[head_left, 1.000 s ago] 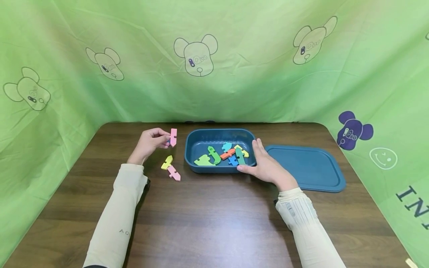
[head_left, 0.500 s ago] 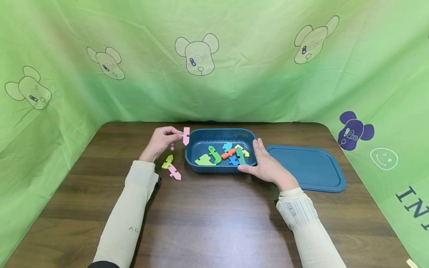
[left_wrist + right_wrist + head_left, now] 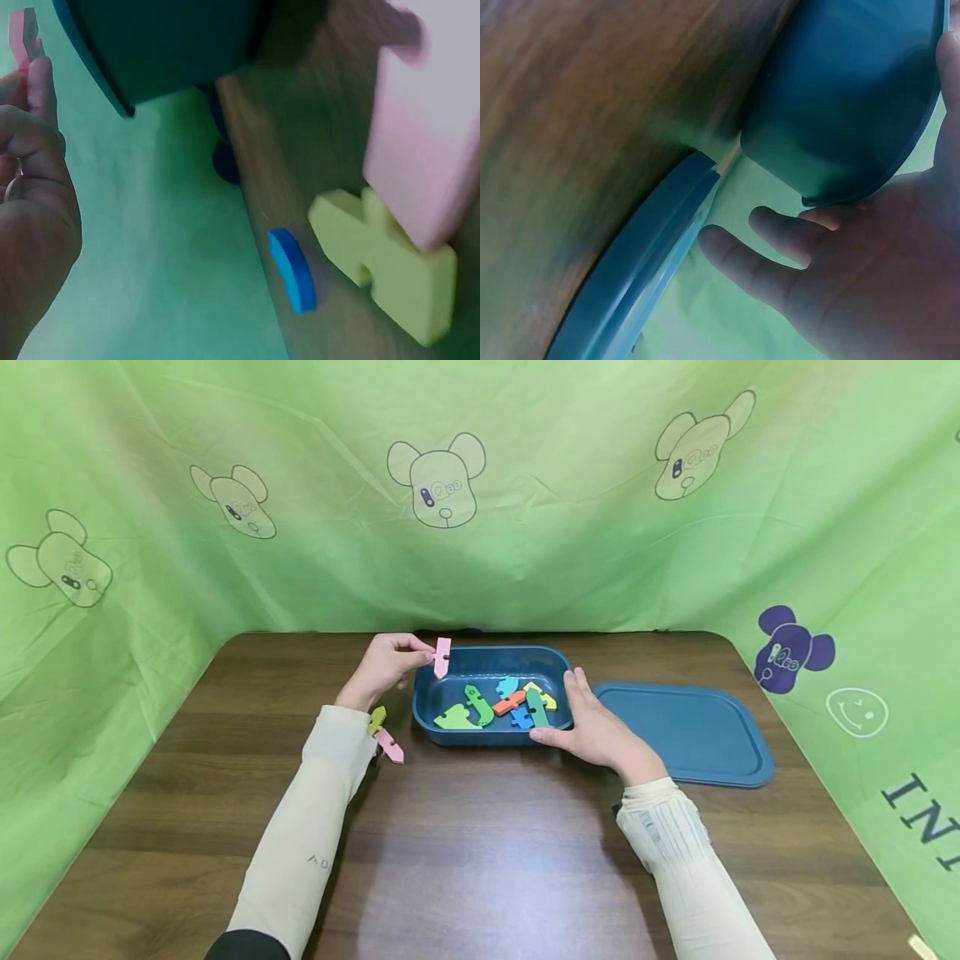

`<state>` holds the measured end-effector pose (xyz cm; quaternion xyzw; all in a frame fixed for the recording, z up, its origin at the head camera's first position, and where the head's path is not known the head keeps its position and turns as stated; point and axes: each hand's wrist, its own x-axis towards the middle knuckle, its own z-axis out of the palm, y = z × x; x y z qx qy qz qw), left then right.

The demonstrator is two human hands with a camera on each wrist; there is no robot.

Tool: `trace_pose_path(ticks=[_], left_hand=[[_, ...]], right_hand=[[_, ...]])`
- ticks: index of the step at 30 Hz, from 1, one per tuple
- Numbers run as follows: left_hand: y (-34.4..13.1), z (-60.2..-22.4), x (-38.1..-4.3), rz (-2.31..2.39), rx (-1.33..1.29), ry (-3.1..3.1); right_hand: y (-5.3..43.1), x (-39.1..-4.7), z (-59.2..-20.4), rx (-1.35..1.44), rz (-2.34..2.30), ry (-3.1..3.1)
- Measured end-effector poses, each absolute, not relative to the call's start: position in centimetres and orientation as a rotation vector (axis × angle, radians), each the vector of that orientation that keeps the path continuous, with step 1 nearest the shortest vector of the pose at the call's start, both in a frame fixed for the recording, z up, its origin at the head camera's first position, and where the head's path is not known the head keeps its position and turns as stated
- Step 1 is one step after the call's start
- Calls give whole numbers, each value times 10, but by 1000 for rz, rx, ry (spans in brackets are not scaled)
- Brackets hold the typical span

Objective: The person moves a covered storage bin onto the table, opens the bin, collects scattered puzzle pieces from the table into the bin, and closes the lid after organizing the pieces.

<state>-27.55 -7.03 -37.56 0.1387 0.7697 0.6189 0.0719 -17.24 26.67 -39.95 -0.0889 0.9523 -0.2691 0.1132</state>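
Observation:
My left hand [image 3: 384, 667] pinches a small pink puzzle piece [image 3: 442, 657] between thumb and fingertips, over the left rim of the blue box [image 3: 495, 738]. Its outline is pointed at the lower end, with a notch in one side. My right hand [image 3: 600, 727] rests against the box's right end, thumb along the near rim and fingers extended at the side. Inside the box lie several puzzle pieces, among them a green curved one [image 3: 478, 707], an orange one [image 3: 509, 702], a dark green one [image 3: 536, 707] and a blue one [image 3: 521, 718].
Left of the box, a yellow puzzle piece [image 3: 382, 262] and another pink one [image 3: 389, 747] lie on the wooden table [image 3: 480, 835]. The left wrist view also shows a curved blue piece [image 3: 292, 270] there. The blue lid [image 3: 697, 735] lies flat at the right.
My left hand has carried the pink puzzle piece rightward, from beside the box to over its left rim. My right hand and the box have stayed in place.

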Motion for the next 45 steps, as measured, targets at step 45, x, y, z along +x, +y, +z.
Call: trace_pose_path(ticks=[45], left_hand=[[30,-343,-317,1578,562,2303]], right_hand=[[264,-171,-398,-220,-789,2800]])
